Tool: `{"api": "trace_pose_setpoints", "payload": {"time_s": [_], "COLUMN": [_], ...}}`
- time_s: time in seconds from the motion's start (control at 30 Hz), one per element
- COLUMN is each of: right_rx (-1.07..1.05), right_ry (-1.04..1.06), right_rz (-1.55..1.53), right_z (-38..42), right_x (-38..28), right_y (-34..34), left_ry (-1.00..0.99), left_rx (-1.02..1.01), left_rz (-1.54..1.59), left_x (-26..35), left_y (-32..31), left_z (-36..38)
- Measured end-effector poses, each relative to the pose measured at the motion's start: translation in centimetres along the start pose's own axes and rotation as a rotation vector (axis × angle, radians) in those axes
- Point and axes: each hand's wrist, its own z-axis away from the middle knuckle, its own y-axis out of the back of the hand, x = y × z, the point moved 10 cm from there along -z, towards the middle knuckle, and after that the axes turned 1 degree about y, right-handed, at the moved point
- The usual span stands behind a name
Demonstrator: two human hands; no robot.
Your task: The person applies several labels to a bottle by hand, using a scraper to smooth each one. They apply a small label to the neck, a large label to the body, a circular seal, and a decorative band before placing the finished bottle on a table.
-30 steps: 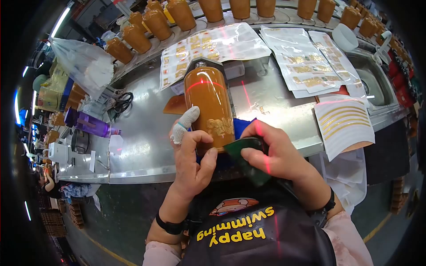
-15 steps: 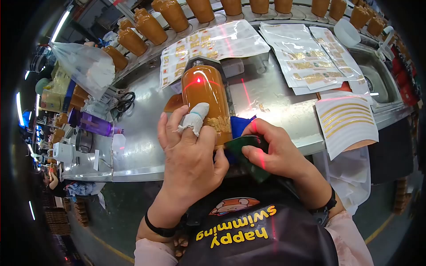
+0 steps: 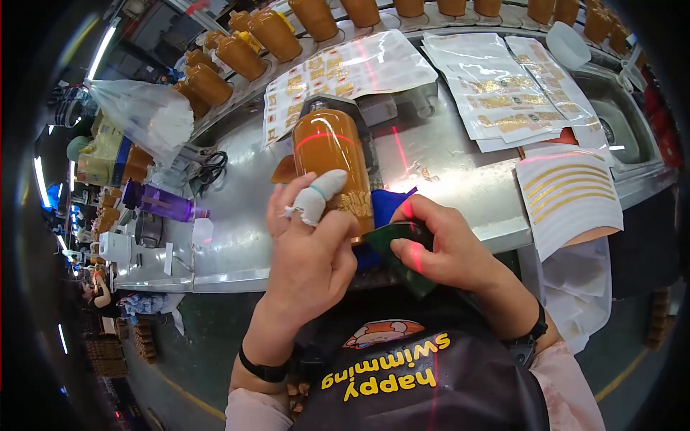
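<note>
A glossy brown bottle (image 3: 327, 154) lies on its side, neck pointing away from me, with a raised gold decal (image 3: 355, 203) near its base. My left hand (image 3: 305, 241) is curled against the bottle's lower left side, its fingers bent. A white cloth cover (image 3: 320, 196), tied with a thin blue band, wraps one of its fingers. In my right hand (image 3: 442, 244), a dark green flexible piece (image 3: 399, 248) is pinched between thumb and fingers, its edge by the bottle's base. Blue cloth (image 3: 388, 206) lies beside the bottle. The bottle's underside is hidden.
Printed decal sheets (image 3: 503, 90) lie at the back right, and a sheet of gold curved strips (image 3: 571, 194) overhangs the front edge. Brown bottles (image 3: 313, 18) stand along a conveyor behind. Scissors (image 3: 210, 169) and a purple bottle (image 3: 165, 203) lie left; a sink (image 3: 622, 133) is right.
My left thumb has drawn back from the bottle's base, and more of the gold decal shows. The right hand has barely moved. My whole view has shifted slightly.
</note>
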Motion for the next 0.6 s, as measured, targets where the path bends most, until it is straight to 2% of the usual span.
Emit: {"api": "trace_pose_setpoints", "payload": {"time_s": [0.2,0.6], "right_rx": [-0.007,-0.011], "right_ry": [-0.019,0.027], "right_rz": [0.002,-0.009], "right_z": [0.2,-0.2], "right_x": [0.4,0.2], "right_y": [0.1,-0.3], "left_ry": [-0.074,-0.051], "left_rx": [-0.024,-0.061], "left_rz": [0.118,0.304], "left_x": [-1.2,-2.3], "left_y": [-0.9,-1.0], "left_z": [0.7,0.4]}}
